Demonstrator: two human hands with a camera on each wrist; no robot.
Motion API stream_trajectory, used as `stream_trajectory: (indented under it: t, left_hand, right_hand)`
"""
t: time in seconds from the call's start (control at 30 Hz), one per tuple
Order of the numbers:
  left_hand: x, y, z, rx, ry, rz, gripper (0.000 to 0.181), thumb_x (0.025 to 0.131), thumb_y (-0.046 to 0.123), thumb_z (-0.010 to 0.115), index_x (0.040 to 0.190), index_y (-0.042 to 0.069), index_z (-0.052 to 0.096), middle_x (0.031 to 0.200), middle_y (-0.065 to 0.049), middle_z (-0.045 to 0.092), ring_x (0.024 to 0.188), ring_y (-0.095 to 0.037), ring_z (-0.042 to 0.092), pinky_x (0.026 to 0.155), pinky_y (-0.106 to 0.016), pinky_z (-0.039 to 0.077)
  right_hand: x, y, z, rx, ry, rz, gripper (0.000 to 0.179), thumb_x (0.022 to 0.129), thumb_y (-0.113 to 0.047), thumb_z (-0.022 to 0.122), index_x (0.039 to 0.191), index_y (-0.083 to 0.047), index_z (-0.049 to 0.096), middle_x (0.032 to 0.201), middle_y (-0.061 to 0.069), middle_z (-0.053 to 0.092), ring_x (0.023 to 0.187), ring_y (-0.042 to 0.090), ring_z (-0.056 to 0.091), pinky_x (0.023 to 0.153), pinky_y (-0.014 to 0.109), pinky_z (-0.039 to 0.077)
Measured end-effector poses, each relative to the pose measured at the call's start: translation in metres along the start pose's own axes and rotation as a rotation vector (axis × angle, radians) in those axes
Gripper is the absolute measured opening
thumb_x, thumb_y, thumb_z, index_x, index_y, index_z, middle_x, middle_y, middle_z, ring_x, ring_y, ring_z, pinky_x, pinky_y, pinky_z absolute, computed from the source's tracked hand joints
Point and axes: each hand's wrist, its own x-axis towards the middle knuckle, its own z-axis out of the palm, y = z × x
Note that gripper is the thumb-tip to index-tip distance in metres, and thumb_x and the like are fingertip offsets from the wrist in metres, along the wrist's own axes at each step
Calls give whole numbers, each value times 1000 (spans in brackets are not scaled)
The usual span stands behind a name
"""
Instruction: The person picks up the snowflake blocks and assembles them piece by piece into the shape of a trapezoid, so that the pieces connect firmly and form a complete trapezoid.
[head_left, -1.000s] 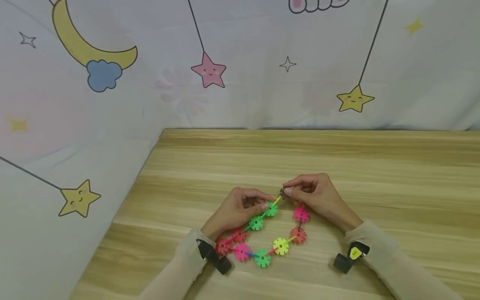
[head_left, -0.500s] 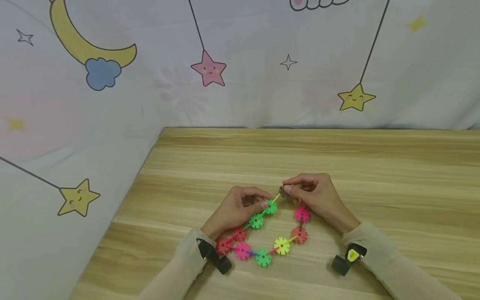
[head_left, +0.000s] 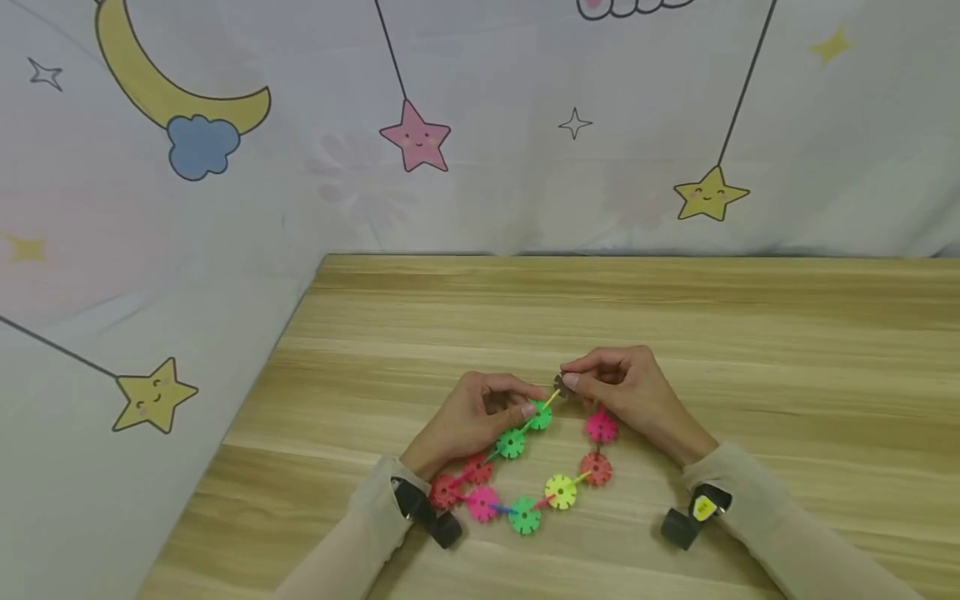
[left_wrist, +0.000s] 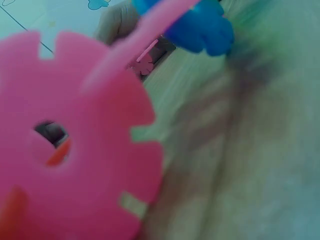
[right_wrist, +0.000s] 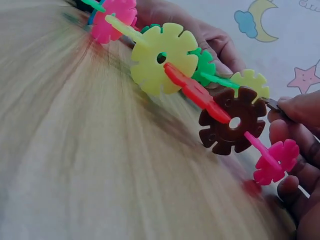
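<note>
A chain of notched plastic discs, slotted edge to edge, forms a loop between the hands. My left hand (head_left: pixel 468 417) pinches a green disc (head_left: pixel 538 416) between thumb and fingers at the loop's upper left. A yellow disc (head_left: pixel 551 398), seen edge-on, joins that green one and reaches a dark brown disc (head_left: pixel 561 384). My right hand (head_left: pixel 637 400) pinches the brown disc; its lower fingers are near a pink disc (right_wrist: pixel 277 162) in the right wrist view. A large pink disc (left_wrist: pixel 100 115) fills much of the left wrist view, hiding most of the left hand.
The loop's lower side holds a red disc (head_left: pixel 596 468), a yellow-green disc (head_left: pixel 560 492), a green disc (head_left: pixel 524 516) and a pink disc (head_left: pixel 482 503). All this is over a wood-grain table (head_left: pixel 420 317). A printed cloth (head_left: pixel 495 200) hangs behind and to the left.
Both hands keep their pinch on the same discs and have barely moved. The head view has shifted slightly. The chain keeps its looped shape.
</note>
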Motion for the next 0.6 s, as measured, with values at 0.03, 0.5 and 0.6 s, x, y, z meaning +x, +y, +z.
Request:
stream_trajectory:
  t: [0.03, 0.5, 0.6]
  left_hand:
    - [0, 0, 1, 4, 1, -2, 18, 101, 15, 75, 118, 17, 82, 98, -6, 79, 81, -10, 69, 72, -23, 56]
    - [1, -3, 2, -12, 25, 19, 18, 102, 13, 74, 118, 13, 81, 105, -8, 81, 84, -8, 72, 75, -24, 59]
    - [2, -2, 2, -43, 28, 33, 19, 103, 12, 72, 121, 11, 80, 110, -11, 80, 87, -8, 72, 77, -24, 60]
  right_hand:
    - [0, 0, 0, -3, -17, 0, 15, 98, -10, 78, 110, -2, 82, 90, -1, 82, 63, 7, 65, 55, 23, 53]
    - [-6, 4, -2, -84, -23, -53, 24, 107, -16, 67, 126, -5, 77, 111, 11, 82, 86, 8, 73, 77, 23, 61]
    - [-13, 6, -7, -201, 61, -115, 28, 111, -16, 60, 133, -5, 73, 117, 11, 81, 98, 7, 75, 86, 18, 59]
